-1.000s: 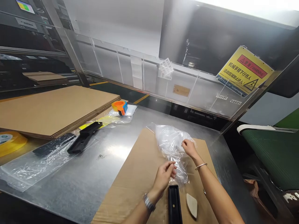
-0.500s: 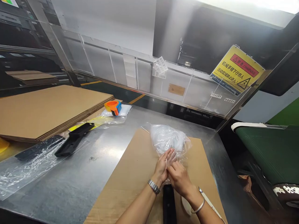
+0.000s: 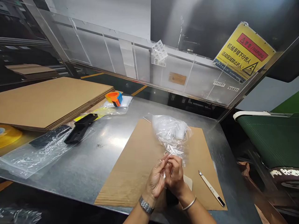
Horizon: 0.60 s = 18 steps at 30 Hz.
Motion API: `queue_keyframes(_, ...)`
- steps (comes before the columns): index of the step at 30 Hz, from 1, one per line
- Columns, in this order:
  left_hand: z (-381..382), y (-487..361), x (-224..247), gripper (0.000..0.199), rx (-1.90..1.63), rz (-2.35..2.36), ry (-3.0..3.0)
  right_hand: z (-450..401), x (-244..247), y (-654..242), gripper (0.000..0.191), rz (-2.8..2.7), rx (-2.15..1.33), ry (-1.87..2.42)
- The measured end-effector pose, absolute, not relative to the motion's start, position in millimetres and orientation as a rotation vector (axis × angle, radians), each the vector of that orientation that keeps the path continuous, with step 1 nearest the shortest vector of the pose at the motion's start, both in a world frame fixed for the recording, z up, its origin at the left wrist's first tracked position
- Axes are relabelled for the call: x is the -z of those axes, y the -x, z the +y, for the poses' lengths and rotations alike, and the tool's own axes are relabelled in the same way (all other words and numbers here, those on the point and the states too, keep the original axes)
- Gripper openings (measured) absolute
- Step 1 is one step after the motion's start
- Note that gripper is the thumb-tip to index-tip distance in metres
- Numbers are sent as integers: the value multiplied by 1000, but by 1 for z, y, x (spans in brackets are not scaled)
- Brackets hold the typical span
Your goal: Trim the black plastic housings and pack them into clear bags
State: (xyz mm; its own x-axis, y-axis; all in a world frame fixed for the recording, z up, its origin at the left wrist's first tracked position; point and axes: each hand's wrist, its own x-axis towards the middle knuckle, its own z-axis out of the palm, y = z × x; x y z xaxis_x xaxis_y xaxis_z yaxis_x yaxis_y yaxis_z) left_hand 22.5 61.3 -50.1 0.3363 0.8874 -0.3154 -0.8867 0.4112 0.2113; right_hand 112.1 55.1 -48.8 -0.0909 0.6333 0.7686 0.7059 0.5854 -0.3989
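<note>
My left hand [image 3: 154,180], with a metal watch on its wrist, and my right hand [image 3: 175,175], with a bangle, meet above the cardboard sheet [image 3: 126,174]. Between their pinched fingertips is a piece of clear plastic bag [image 3: 163,175]; its edges are hard to make out. Just beyond lies a crumpled heap of clear plastic bags [image 3: 169,127]. Under my right wrist a black part [image 3: 171,199] shows, mostly covered by the hands. A pale flat piece [image 3: 188,183] peeks out beside it. To the right lies a slim white cutter marked A26 [image 3: 211,188].
Stacked cardboard sheets [image 3: 58,99] stand at the left, with an orange and blue tape dispenser [image 3: 114,98] beside them. A black tray-like part [image 3: 80,129] lies on plastic bags. Yellow tape roll [image 3: 9,136] at far left; green conveyor belt [image 3: 273,140] at right; warning sign [image 3: 245,53] above.
My view has shifted downward. Both hands have drawn toward me, away from the bag heap, and my fingers have rearranged on the plastic. The cutter is now uncovered; the black part is more hidden.
</note>
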Motion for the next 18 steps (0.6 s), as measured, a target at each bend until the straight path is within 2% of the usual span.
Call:
queue_keyframes(2, 58, -16, 47, 23, -1153, 416, -23, 52, 43, -121, 40, -1614, 39, 1211)
queue_keyframes(4, 56, -9, 46, 22, -1144, 435, -65, 51, 36, -134, 50, -1414, -289, 1374)
queue_keyframes(7, 53, 3, 48, 22, -1125, 473, -118, 52, 28, -156, 40, -1268, -916, 1452)
queue_keyframes(9, 50, 10, 51, 22, -1112, 479, -133, 51, 26, -166, 39, -1328, -1109, 1416)
queue_keyframes(13, 43, 20, 57, 24, -1108, 563, -218, 45, 27, -171, 37, -1381, -1277, 1355)
queue_keyframes(18, 25, 24, 52, 24, -1382, 1179, -776, 30, 19, -154, 31, -1487, -1180, 1368)
